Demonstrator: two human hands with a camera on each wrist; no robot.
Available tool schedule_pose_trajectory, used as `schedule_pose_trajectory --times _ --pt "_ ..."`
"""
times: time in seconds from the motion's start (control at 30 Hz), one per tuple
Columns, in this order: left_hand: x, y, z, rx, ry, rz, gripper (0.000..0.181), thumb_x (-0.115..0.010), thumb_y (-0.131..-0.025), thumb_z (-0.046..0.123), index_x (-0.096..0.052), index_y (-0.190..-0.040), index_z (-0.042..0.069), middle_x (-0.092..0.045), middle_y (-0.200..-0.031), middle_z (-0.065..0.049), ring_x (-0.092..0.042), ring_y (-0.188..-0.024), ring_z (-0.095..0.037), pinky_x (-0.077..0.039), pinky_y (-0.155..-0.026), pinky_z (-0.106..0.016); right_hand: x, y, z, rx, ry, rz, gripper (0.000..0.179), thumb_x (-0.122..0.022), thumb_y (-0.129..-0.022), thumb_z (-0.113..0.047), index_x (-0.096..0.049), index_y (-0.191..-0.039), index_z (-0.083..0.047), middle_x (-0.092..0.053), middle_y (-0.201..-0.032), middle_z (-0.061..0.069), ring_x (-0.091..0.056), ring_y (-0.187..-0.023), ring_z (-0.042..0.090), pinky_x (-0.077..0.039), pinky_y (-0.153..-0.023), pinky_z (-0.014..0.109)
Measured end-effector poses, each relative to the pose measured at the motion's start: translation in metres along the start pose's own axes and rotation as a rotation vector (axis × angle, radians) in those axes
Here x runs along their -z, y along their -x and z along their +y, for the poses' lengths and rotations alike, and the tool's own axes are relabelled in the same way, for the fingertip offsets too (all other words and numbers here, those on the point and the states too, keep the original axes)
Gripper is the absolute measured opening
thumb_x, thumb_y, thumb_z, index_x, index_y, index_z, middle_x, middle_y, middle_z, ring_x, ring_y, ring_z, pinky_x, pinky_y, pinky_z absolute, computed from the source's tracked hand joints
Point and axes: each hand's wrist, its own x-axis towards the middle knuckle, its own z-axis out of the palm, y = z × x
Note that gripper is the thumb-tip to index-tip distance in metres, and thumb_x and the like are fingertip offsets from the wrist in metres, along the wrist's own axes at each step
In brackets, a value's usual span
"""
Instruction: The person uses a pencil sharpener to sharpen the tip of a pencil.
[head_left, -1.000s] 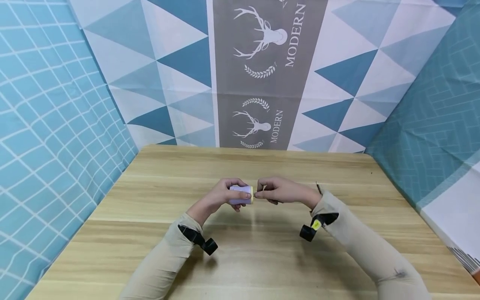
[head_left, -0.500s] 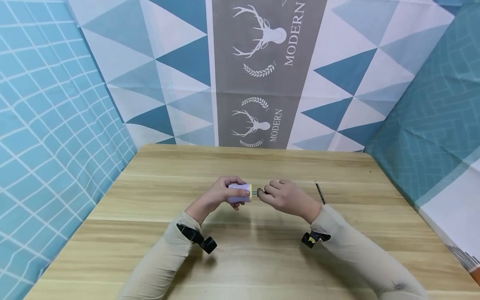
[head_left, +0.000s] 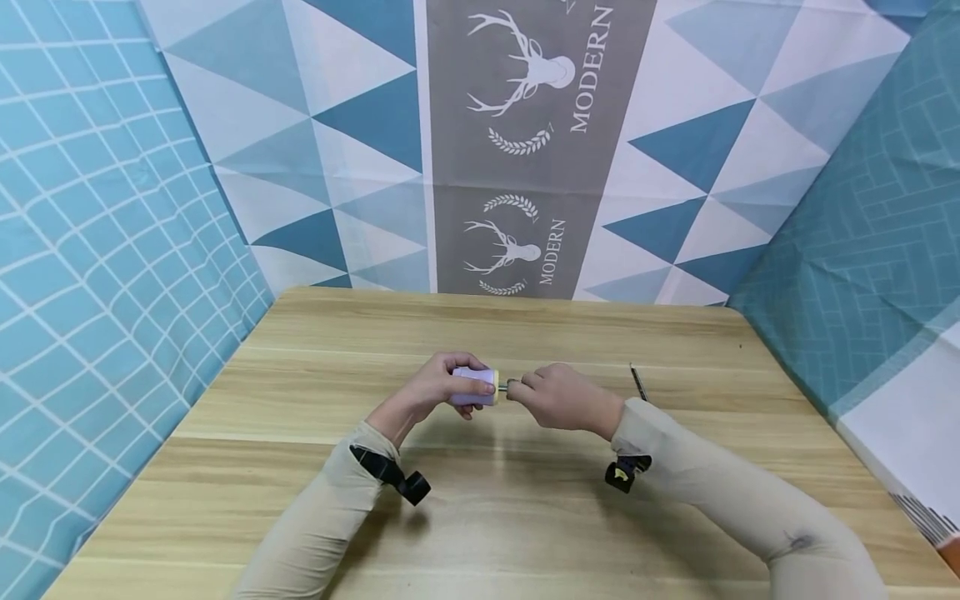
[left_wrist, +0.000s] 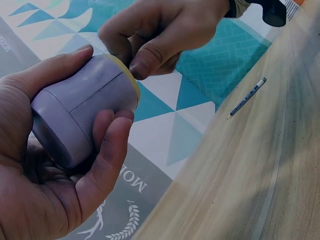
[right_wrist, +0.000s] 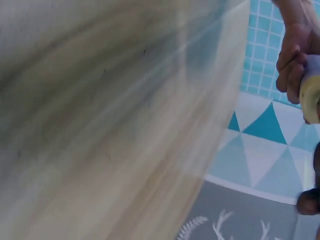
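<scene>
Lavender cylinder [left_wrist: 82,102] held above tabletop [head_left: 495,533]; left hand [head_left: 437,387] wraps its grip round it. Right hand [head_left: 562,398] beyond its yellow end, grip pinched on a slim rod [head_left: 503,386]. Step, probably: working rod at that end; next calls for steady alignment. Pencil [left_wrist: 247,97] lies right of cylinder. Backdrop [head_left: 480,179] behind cylinder reads MODERN; no lettering legible on cylinder.

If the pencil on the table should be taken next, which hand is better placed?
Probably the right hand: the pencil lies near its wrist, though that hand holds a thin rod. The left hand is farther, gripping the purple cylinder.
</scene>
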Motion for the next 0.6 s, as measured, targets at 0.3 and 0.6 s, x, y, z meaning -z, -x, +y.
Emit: schedule_pose_trajectory --times 0.3,0.6 --pt "0.001 0.002 -0.005 -0.003 0.015 -0.028 0.031 -0.074 -0.082 0.004 -0.063 -0.107 -0.01 -0.063 -0.085 -0.015 -0.063 -0.056 -0.018 -0.057 -0.05 -0.029 0.012 -0.01 0.008 -0.513 -1.012 -0.253 0.016 -0.056 -0.101 -0.008 -0.049 -0.086 -0.011 -0.037 -0.06 -0.009 -0.03 -0.048 0.004 -0.03 -0.045 0.022" --pt "-0.007 0.002 -0.003 -0.016 0.003 -0.062 0.029 -0.073 -0.083 0.005 -0.062 -0.105 -0.009 -0.065 -0.083 -0.015 -0.063 -0.058 -0.019 -0.056 -0.051 -0.028 0.011 -0.001 0.023 -0.918 -1.794 -0.474 0.02 -0.045 -0.104 -0.011 -0.042 -0.091 0.003 -0.032 -0.052 -0.005 -0.024 -0.042 0.005 -0.02 -0.039 0.022"
